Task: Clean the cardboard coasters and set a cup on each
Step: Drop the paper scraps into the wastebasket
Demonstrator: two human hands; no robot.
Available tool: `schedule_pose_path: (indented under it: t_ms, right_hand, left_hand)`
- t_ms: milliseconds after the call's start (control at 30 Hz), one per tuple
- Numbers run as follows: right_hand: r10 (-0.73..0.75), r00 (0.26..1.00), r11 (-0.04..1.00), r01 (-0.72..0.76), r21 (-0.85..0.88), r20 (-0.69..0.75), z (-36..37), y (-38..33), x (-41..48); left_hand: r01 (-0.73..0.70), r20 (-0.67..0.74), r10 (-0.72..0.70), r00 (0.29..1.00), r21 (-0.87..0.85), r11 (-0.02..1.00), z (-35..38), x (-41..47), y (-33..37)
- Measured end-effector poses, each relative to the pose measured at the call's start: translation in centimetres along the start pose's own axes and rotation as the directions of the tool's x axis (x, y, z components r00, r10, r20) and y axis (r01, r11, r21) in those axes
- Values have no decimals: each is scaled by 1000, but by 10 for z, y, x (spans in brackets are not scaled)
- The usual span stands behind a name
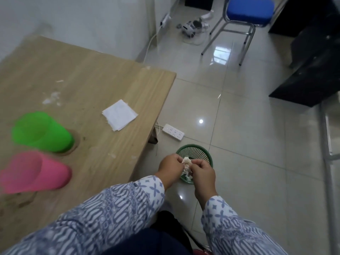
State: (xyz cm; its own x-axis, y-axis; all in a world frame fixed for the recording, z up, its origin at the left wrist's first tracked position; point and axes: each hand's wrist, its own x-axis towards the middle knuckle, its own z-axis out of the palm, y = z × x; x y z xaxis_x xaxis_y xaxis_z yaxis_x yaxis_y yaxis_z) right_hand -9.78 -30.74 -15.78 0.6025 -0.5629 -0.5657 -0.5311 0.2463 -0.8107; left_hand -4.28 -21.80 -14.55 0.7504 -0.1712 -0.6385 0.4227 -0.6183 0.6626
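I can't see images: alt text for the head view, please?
The left hand and right hand pinch a crumpled tissue over a green mesh wastebasket on the floor. On the wooden table beside them stand a green cup and a pink cup, near a folded white tissue.

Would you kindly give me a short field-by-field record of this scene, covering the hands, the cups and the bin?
Hands: left hand and right hand both pinch a soiled crumpled tissue
Hand position: above the green mesh basket on the floor, beside the table
Green cup: upright on a brown coaster
Pink cup: upright on the table; any coaster beneath is hidden
Folded white tissues: near the table's edge
Power strip: on the floor beyond the basket
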Motion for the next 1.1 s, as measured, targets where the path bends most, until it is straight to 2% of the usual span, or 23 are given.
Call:
schedule_pose_path:
  t_ms: [167, 300, 533, 633, 867, 1100]
  right_hand:
    - [66, 996, 994, -70, -83, -53, 0, 31, 46]
    - [119, 986, 981, -136, -142, -119, 2, 51, 79]
    - [239, 947, 967, -252, -35, -214, -2, 72, 120]
    - [294, 935, 955, -297, 15, -199, -2, 82, 133]
    - [335, 928, 940, -342, -14, -162, 1, 91, 129]
    - [232, 969, 972, -233, -11, -82, 14, 56, 102]
  left_hand:
    - [78, 66, -77, 995, -9, 997, 26, 41, -8]
    - [104, 174, -93, 980, -54, 993, 44, 65, -13]
    - [96, 259, -97, 961, 18, 995, 61, 93, -16]
    - [105, 259, -111, 960, 37, 994, 63, 97, -21]
    - [151, 253, -170, 952, 95, 984, 60, 97, -33]
    - [116, 226, -128, 966, 66, 991, 41, 72, -17]
